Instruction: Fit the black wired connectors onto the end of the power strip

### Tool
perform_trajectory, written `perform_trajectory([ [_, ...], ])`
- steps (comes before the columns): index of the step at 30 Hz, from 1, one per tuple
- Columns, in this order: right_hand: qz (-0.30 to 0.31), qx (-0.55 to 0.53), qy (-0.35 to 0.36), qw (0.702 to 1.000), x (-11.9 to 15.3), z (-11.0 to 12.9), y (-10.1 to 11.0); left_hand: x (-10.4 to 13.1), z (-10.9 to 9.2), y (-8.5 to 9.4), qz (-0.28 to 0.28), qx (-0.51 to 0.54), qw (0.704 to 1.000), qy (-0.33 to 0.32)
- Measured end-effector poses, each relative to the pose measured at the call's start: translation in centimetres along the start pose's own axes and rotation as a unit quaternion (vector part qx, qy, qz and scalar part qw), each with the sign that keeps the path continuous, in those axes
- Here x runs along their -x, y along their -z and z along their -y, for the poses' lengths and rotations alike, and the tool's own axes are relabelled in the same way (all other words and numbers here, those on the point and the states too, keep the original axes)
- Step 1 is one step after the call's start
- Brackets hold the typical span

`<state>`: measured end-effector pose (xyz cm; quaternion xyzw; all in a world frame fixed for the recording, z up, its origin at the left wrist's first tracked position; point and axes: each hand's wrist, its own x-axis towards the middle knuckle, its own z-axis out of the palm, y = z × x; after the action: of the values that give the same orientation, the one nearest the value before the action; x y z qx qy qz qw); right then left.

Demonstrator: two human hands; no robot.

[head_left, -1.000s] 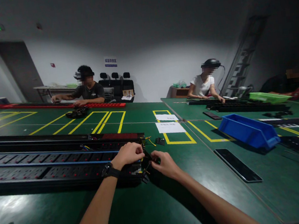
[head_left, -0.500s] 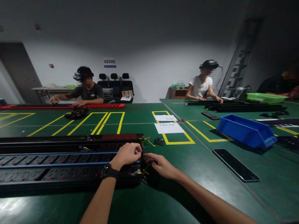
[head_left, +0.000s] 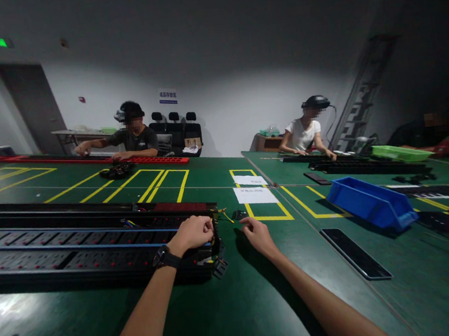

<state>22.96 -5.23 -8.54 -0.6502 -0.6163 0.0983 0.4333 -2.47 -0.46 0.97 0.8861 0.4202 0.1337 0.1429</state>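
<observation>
Left of the blue bin (head_left: 372, 203), a long black socket unit (head_left: 43, 258) is lying flat on the green counter (head_left: 153, 324), displaying two rows of dark outlets dotted with red, blue lines (head_left: 134, 229) running lengthwise. The left hand (head_left: 194, 233) is resting on its bin-facing end, fingers curled; whether they are grasping anything cannot be told. There, a black connector (head_left: 220, 267) is protruding, and thin yellow wires (head_left: 227, 215) are showing. Nearer the bin, the right hand (head_left: 258, 236) is lingering beside a small black part (head_left: 238, 215), fingers bent, their grip indiscernible.
</observation>
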Motion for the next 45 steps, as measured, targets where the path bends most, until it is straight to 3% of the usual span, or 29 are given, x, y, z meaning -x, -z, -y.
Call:
perform_trajectory([
  [5, -0.007, 0.065, -0.011, 0.998, -1.3, -1.7, 0.4, 0.0, 0.0, -0.1, 0.000, 0.010, 1.000, 0.007],
  [13, -0.001, 0.189, -0.111, 0.976, -4.4, 0.1, -0.2, -0.1, 0.0, -0.3, -0.003, 0.015, 1.000, 0.015],
  [20, 0.021, 0.257, -0.067, 0.964, -4.7, 0.8, -1.0, -0.1, 0.0, -0.3, -0.007, 0.006, 1.000, 0.014],
  [26, -0.005, 0.214, -0.104, 0.971, -4.4, 0.2, -0.4, -0.2, 0.0, -0.2, -0.002, -0.014, 1.000, 0.011],
  [31, -0.003, 0.198, -0.028, 0.980, -4.0, 0.6, -0.6, -0.3, 0.2, -0.4, -0.002, -0.015, 1.000, 0.010],
  [36, -0.037, 0.241, -0.049, 0.969, -3.8, 1.1, -0.2, -0.4, 0.4, -0.6, -0.007, -0.015, 1.000, -0.001],
  [45, -0.014, 0.223, -0.072, 0.972, -4.5, -1.7, 0.3, -0.4, 0.5, -0.7, -0.010, -0.007, 1.000, 0.003],
])
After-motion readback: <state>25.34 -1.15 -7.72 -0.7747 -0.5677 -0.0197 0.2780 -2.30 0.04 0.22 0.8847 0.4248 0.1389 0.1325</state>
